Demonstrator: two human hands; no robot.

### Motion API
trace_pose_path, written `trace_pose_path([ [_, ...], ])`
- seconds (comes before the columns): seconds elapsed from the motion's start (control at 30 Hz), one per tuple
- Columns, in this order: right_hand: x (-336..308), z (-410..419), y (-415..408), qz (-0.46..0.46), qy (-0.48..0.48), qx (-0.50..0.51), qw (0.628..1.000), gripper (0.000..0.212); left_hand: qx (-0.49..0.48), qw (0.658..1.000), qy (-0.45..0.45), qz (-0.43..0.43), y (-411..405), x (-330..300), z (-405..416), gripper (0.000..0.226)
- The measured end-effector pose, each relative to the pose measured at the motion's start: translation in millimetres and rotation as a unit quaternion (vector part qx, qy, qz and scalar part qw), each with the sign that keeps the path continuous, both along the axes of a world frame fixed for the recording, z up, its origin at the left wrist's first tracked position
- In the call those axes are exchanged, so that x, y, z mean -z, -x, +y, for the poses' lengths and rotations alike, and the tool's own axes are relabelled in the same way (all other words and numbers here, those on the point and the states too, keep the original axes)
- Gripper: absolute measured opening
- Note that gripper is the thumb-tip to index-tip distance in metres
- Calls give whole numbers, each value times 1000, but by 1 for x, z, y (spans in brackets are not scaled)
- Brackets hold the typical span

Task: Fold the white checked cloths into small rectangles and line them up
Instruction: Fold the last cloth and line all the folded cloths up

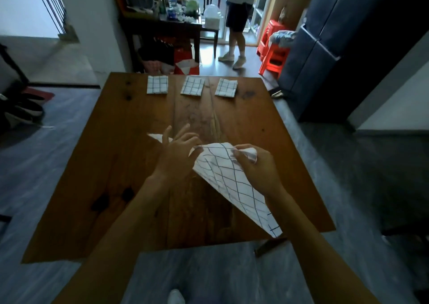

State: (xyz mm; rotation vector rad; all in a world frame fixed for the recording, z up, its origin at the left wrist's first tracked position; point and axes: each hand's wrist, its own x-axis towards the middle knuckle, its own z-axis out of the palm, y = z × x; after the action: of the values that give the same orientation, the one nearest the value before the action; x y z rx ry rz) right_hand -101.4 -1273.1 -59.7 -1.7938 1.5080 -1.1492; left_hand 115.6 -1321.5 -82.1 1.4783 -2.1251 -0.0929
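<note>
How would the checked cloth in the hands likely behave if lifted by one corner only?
Probably floppy: the checked cloth already sags and creases between the right hand and the left hand, its low corner trailing past the table edge. Likely light, since a fingertip pinch carries it. It seems to keep folds, judging by the three folded cloths.

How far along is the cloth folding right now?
Done: three folded cloths lie in a row along the far edge of the table, left, middle and right. In hand: a fourth cloth, still loose, is pinched at a corner by the right hand, with the left hand at its other top corner. Left: folding this one small and adding it to the row.
</note>
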Motion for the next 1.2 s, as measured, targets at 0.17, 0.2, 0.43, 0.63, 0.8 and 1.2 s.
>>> trace_pose_path([
  [0.17, -11, 23, 45, 103, 107, 77, 986, 41, 11, 998, 30, -44, 58, -23, 28, 21],
  [0.2, -15, 27, 52, 131, 136, 85, 978, 40, 11, 998, 42, -56, 69, -28, 34, 19],
  [0.43, -29, 40, 102, 174, 201, 110, 958, 19, -83, 995, 6, -50, 75, -38, 82, 19],
  [0.63, -37, 36, 122, 154, 225, 138, 952, 11, -113, 992, 22, 41, 58, -63, 101, 20],
  [0.8, -60, 10, 118, 140, 205, 124, 961, 17, -130, 990, 57, 18, 47, -105, 81, 18],
  [1.2, -58, -135, 104, 148, 165, 61, 973, 24, -84, 994, -64, -27, 10, -132, -61, 22],
])
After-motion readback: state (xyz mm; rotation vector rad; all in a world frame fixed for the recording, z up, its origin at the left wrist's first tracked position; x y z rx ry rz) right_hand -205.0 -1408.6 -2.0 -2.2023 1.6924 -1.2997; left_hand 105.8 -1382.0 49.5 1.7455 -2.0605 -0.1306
